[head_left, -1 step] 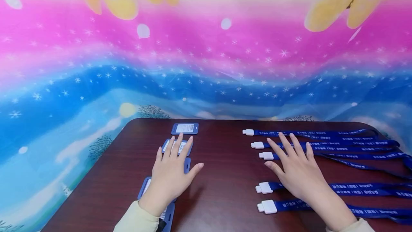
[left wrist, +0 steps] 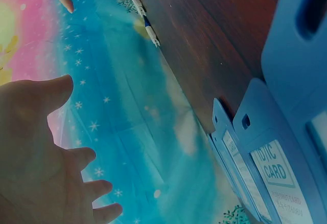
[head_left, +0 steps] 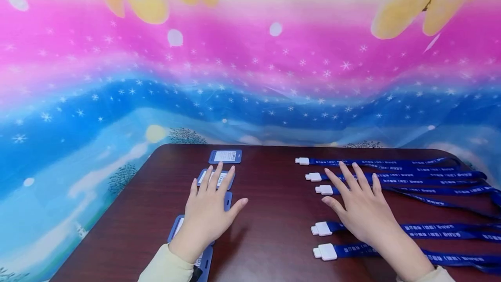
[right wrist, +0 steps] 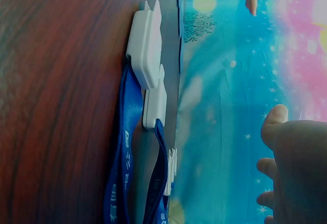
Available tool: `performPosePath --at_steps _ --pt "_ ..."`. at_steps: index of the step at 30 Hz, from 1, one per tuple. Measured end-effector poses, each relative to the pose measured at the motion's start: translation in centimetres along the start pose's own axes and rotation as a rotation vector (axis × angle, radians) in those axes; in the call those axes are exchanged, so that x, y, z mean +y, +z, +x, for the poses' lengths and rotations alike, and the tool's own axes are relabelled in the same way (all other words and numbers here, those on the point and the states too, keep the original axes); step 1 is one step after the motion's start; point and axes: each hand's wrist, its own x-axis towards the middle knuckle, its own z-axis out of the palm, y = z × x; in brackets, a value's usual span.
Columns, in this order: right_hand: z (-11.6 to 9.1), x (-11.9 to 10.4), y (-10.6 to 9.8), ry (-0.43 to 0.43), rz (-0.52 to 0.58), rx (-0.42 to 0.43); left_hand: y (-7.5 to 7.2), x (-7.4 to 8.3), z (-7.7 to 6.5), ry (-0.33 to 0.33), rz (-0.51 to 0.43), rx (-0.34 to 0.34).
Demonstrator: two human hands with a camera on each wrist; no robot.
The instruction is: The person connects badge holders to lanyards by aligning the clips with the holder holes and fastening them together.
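Note:
My left hand (head_left: 209,212) hovers with fingers spread over a column of several blue card holders (head_left: 225,156), partly hiding those beneath it. The left wrist view shows printed white cards in the holders (left wrist: 278,178), and the hand is apart from them. Above the blue lanyards (head_left: 426,181) on the right is my right hand (head_left: 364,208), its fingers also spread and holding nothing. White plastic clips (head_left: 322,228) at the lanyards' ends point left. In the right wrist view, a clip (right wrist: 144,47) lies on the table, well away from the hand.
A dark reddish-brown wooden table (head_left: 270,229) with rounded far corners carries everything. Behind and beside it hangs a colourful backdrop (head_left: 250,64) with snowflakes. The lanyard straps run off toward the table's right side, some overlapping.

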Motion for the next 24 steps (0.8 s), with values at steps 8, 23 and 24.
performPosePath --at_steps 8,23,24 --pt "-0.1 -0.2 0.1 -0.01 -0.003 -0.006 0.1 -0.1 -0.1 -0.001 0.007 -0.006" --pt "0.0 -0.5 -1.0 -0.032 0.013 0.033 -0.5 -0.1 0.2 0.024 0.015 0.029" --pt "0.0 -0.5 -1.0 -0.035 0.015 0.031 -0.6 -0.2 0.2 0.025 0.016 0.033"
